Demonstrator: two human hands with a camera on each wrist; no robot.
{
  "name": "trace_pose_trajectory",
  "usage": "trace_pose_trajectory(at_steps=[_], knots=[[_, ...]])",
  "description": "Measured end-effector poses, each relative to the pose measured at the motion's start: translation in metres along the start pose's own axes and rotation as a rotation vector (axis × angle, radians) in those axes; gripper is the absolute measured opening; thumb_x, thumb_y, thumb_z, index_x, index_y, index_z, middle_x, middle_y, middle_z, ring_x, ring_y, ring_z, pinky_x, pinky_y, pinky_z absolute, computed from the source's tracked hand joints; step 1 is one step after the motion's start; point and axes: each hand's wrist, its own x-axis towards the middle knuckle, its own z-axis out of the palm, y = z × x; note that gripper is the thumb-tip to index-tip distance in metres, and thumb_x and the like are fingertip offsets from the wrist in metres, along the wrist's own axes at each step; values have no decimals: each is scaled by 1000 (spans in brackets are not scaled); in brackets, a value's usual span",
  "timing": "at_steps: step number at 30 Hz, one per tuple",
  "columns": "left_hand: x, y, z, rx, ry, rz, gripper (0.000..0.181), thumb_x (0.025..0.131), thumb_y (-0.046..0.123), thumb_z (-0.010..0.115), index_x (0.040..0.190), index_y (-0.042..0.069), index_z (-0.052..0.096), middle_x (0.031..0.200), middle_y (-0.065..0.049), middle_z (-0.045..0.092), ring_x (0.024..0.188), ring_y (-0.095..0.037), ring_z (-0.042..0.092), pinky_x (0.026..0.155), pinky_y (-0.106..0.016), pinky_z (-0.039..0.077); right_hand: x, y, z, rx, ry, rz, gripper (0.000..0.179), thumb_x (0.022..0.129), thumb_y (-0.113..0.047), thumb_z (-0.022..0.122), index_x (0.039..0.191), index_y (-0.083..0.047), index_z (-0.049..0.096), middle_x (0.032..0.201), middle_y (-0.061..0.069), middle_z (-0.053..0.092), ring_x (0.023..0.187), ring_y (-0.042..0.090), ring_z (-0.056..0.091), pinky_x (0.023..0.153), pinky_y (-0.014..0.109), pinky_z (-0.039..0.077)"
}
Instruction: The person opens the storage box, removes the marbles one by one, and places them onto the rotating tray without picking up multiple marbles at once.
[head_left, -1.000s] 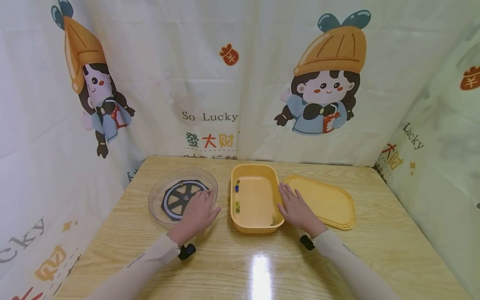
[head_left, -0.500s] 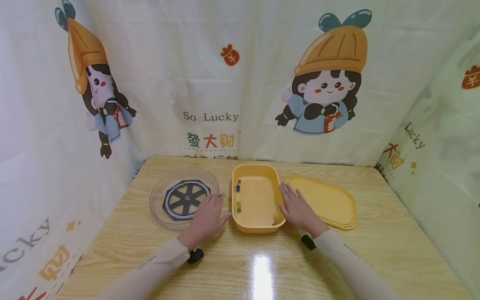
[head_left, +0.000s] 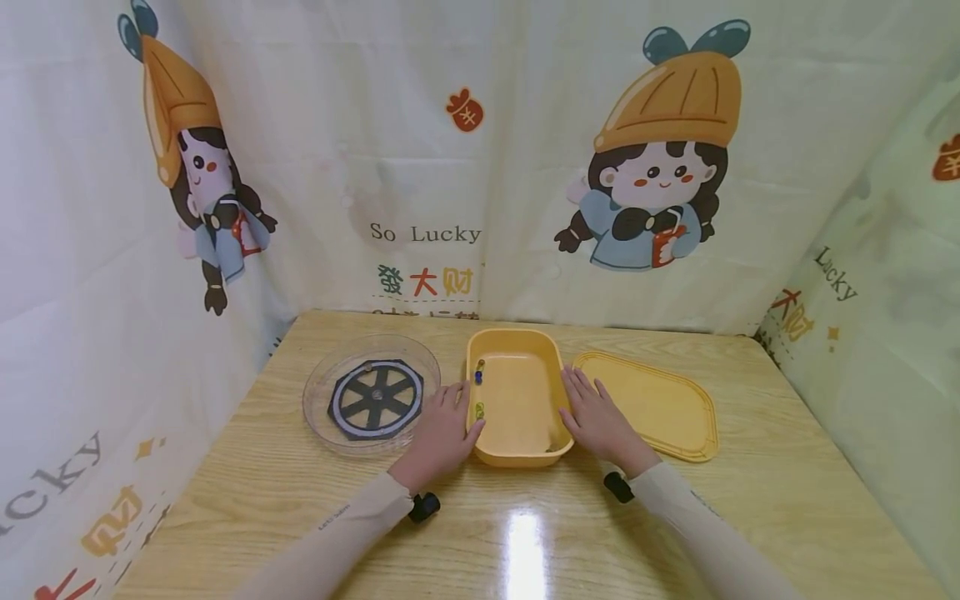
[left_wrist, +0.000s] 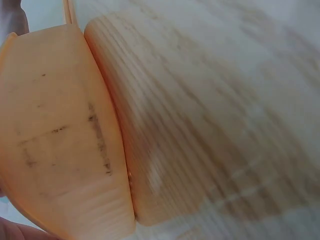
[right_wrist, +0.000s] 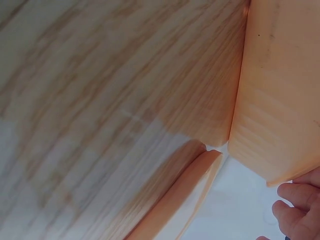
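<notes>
A yellow plastic box (head_left: pixel 517 392) lies between the two hands in the head view. Along its left side are several small marbles, among them a blue marble (head_left: pixel 478 377) and a yellow-green marble (head_left: pixel 480 409). My left hand (head_left: pixel 438 429) is at the box's left rim, fingers extended and thumb over the edge. On the opposite rim rests my right hand (head_left: pixel 600 423), its fingers straight along the side. Both wrist views look at the box's outer wall (left_wrist: pixel 60 125); in the right wrist view, fingers (right_wrist: pixel 297 200) show at the rim.
Left of the box stands a round clear basin (head_left: pixel 318 425) with a black spoked piece (head_left: pixel 377 395) inside or beneath it. A flat yellow lid (head_left: pixel 652 404) lies on the wooden table (head_left: pixel 772 467) at the right. A printed curtain (head_left: pixel 525 167) hangs behind the table.
My left hand has moved right, from over the clear basin to the box's left rim. The right hand stays at the box's right side.
</notes>
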Motion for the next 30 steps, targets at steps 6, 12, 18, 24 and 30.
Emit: trace_pose_trajectory(at_steps=[6,12,18,24,30], knots=[[0,-2,5,-5,51,-7,59,91,28,53,135,-9,42,125,-22,52,115,-36,47,100,-48,40,0,-2,-1,0,-10,5,61,97,-23,47,145,8,25,152,23,27,141,39,26,112,59,20],[0,-3,5,-25,-30,-73,61,92,27,50,140,-8,37,132,-23,48,124,-38,43,107,-49,35,1,-1,0,8,-28,12,62,98,-25,46,146,7,23,154,21,24,142,37,23,113,59,18],[-1,-3,3,-4,-46,-73,61,92,29,50,140,-7,37,133,-23,48,126,-38,43,108,-50,34,1,-1,3,15,-26,17,63,98,-26,46,146,7,21,154,21,24,142,38,23,113,59,18],[-4,-10,-3,1,-78,-61,63,96,38,46,142,-3,36,138,-22,44,131,-39,39,111,-49,31,1,0,3,23,-21,21,63,98,-26,47,146,6,21,154,21,24,142,37,23,114,59,18],[-13,-39,-29,87,-21,-3,63,93,37,53,141,-2,39,137,-20,45,129,-37,41,106,-49,36,0,-1,2,26,-21,17,63,98,-26,46,146,6,22,154,22,24,143,37,22,114,58,18]])
